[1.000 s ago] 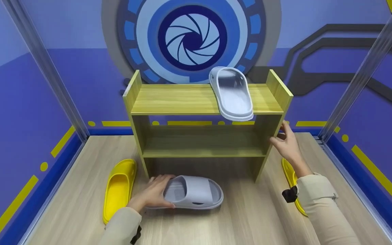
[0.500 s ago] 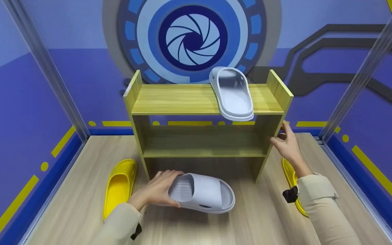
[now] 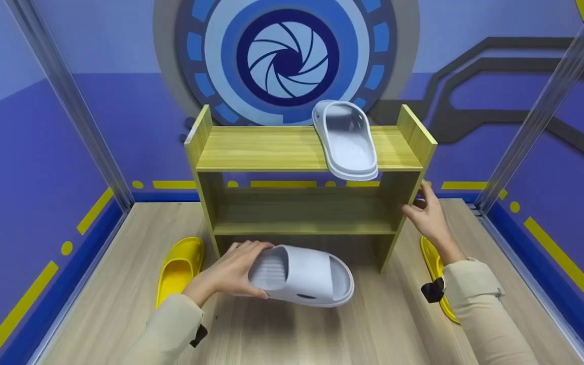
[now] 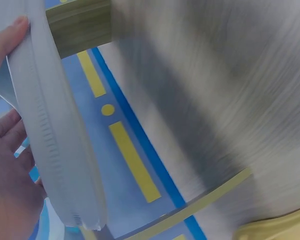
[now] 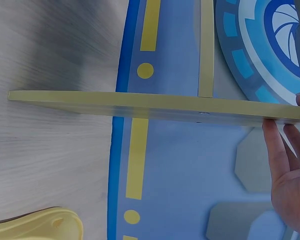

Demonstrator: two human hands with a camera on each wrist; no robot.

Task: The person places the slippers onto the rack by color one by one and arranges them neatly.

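Observation:
My left hand [image 3: 239,267] grips a grey slide slipper [image 3: 310,276] by its heel end, and a shadow lies on the tabletop beneath it. The toe points right, and the sole [image 4: 50,130] faces the left wrist camera. Behind it stands a wooden shoe rack [image 3: 297,230] with two boards. Its right side panel is pinched by my right hand [image 3: 428,213], fingertips on the outer face and thumb at the front edge; the right wrist view shows this hand [image 5: 290,180] at the panel too. A matching grey slipper [image 3: 350,144] lies on the top board, its heel overhanging the front.
One yellow slipper [image 3: 178,268] lies left of the rack, partly behind my left forearm. Another yellow slipper [image 3: 431,258] lies on the right, mostly covered by my right forearm. Blue printed walls [image 3: 33,167] and metal posts [image 3: 89,116] enclose the wooden tabletop [image 3: 353,339].
My left hand has lifted the grey slipper off the tabletop and shifted it right and up, toward the rack. The right hand stays on the rack's side.

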